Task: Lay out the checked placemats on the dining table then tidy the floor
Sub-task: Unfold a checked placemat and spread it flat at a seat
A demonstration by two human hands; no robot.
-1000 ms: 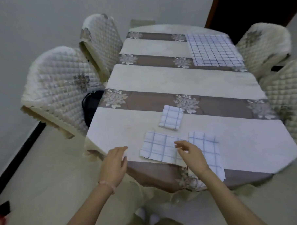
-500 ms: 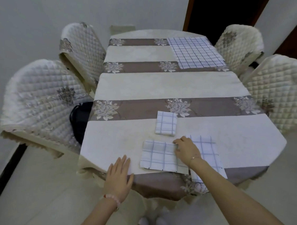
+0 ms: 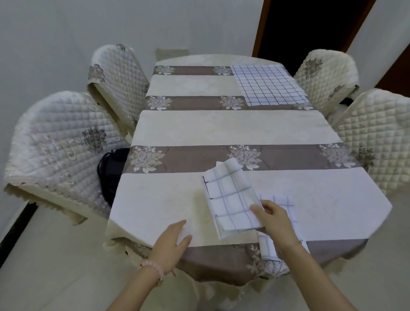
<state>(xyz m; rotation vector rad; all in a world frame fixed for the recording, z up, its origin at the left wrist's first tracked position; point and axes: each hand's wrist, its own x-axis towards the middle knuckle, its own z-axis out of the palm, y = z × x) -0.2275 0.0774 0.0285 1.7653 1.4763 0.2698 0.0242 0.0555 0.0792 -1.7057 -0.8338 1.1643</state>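
A folded white checked placemat is raised and tilted above the near part of the dining table. My right hand pinches its near right corner, thumb on top. A second folded placemat lies under that hand and hangs over the table's near edge. My left hand rests flat on the cloth at the near edge, fingers straight, holding nothing. One placemat lies spread out at the far right of the table. The small folded placemat seen earlier is mostly hidden behind the raised one.
Quilted chairs stand on both sides: two at the left and two at the right. A black bag sits on the near left chair. A dark doorway is behind the table. Pale tiled floor lies around it.
My right hand has taken hold of the left folded placemat and lifted it, swinging it toward the table's middle. My left hand moved forward onto the table's edge.
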